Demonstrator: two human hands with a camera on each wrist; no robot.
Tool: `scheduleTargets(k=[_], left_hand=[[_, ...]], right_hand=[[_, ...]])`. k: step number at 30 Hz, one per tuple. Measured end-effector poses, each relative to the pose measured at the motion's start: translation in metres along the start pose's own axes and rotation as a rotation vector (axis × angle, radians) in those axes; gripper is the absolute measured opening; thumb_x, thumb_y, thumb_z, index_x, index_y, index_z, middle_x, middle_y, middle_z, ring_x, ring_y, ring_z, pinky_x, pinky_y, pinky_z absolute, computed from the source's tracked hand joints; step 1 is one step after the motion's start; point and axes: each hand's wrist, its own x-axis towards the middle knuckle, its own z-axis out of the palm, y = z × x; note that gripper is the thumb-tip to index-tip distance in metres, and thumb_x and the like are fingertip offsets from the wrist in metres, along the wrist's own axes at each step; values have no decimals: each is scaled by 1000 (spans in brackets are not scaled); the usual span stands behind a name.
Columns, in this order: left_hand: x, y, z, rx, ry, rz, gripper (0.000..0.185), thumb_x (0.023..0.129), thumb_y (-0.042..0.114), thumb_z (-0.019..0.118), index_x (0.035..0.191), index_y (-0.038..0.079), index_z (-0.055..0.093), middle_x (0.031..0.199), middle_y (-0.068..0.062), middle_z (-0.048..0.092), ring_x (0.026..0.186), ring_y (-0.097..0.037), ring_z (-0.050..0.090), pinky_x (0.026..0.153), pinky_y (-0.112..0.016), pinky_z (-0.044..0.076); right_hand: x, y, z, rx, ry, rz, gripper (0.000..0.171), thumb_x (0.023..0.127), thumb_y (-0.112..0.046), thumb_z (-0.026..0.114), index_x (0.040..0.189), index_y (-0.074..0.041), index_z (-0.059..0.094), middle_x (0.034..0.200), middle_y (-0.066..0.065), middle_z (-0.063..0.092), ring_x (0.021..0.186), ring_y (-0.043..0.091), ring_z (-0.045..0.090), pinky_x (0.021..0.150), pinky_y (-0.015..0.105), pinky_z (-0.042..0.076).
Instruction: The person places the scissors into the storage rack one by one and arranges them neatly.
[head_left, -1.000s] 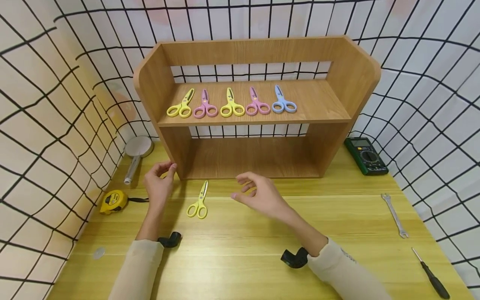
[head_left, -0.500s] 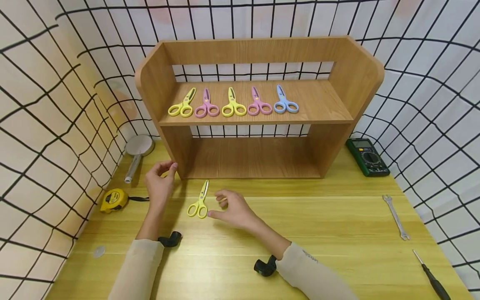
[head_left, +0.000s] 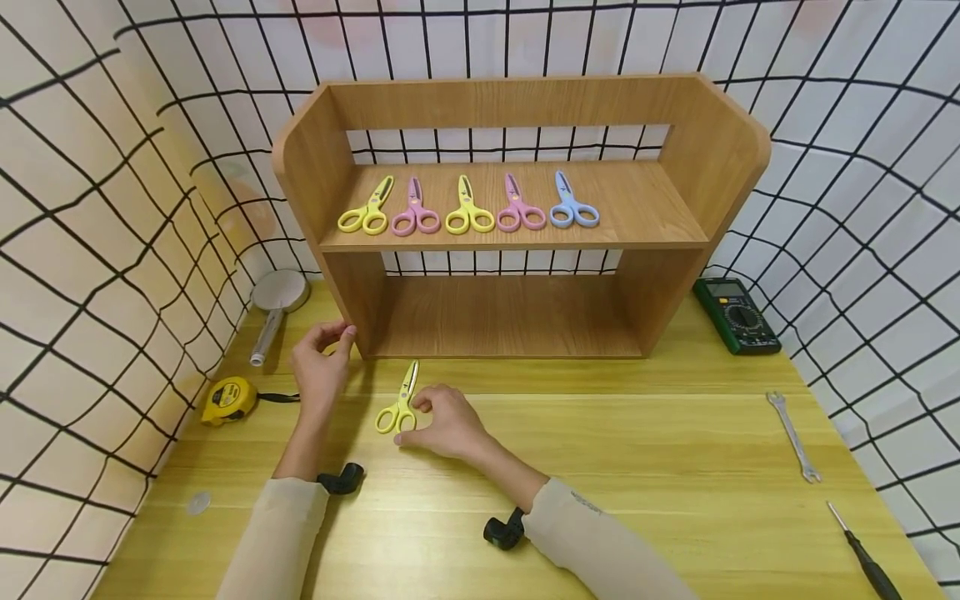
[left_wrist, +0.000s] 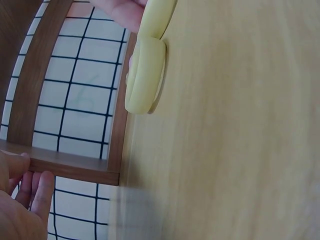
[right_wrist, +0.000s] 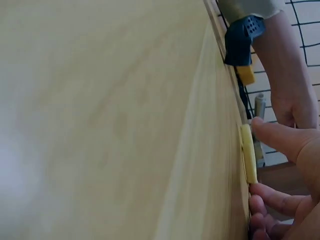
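I take the two-tier wooden shelf unit point(head_left: 517, 242) as my landmark. The small yellow plastic-handled scissors point(head_left: 399, 402) lie flat on the pale wooden bench point(head_left: 637, 467), just in front of the shelf unit's lower left corner, with their long axis running roughly front to back: tip toward the shelf, finger loops toward me.

My right hand point(head_left: 442, 421) is the nearer one. It sits just to the scissors' right, fingers curled in, with fingertips at the loop end. In the right wrist view the thumb point(right_wrist: 272, 137) and a finger below it bracket the yellow handle point(right_wrist: 248, 154), so I read this as a light pinch on the loops while the scissors lie on the bench, not lifted.

My left hand point(head_left: 318, 367) rests at the shelf unit's left front corner, fingers loosely bent with the tips at the side panel's edge; it holds nothing that I can see.

On the shelf unit's upper board, five more scissors point(head_left: 468, 208) lie in a row, yellow, pink, yellow, pink, blue.
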Motion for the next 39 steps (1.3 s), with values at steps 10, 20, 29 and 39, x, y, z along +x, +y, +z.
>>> scheduleTargets(k=[10, 20, 29, 39], left_hand=[[-1, -2, 4, 3, 0, 9, 24, 94, 27, 77, 108, 7, 77, 104, -8, 78, 93, -7, 70, 74, -12, 48], [0, -1, 4, -23, -4, 17, 23, 94, 27, 78, 107, 8, 77, 104, -9, 78, 91, -4, 69, 68, -10, 50], [-2, 1, 0, -21, -6, 10, 24, 95, 26, 77, 107, 6, 77, 104, -10, 77, 89, 3, 66, 75, -13, 48], [-1, -1, 1, -9, 1, 7, 24, 94, 26, 77, 107, 6, 76, 104, -11, 77, 87, 5, 65, 75, -14, 47]], right_hand=[[2, -4, 7, -115, 79, 39, 45, 74, -42, 92, 106, -17, 73, 96, -5, 62, 91, 12, 55, 75, 27, 47], [-7, 2, -17, 189, 50, -2, 13, 85, -12, 81, 94, -3, 78, 103, 0, 77, 94, 13, 69, 78, 28, 56], [-42, -5, -70, 340, 6, -45, 37, 89, -7, 78, 125, -5, 71, 93, 2, 78, 84, 12, 70, 73, 28, 58], [-90, -22, -188, 341, 165, -160, 40, 90, -10, 80, 129, -6, 69, 99, 9, 77, 86, 22, 72, 77, 27, 60]])
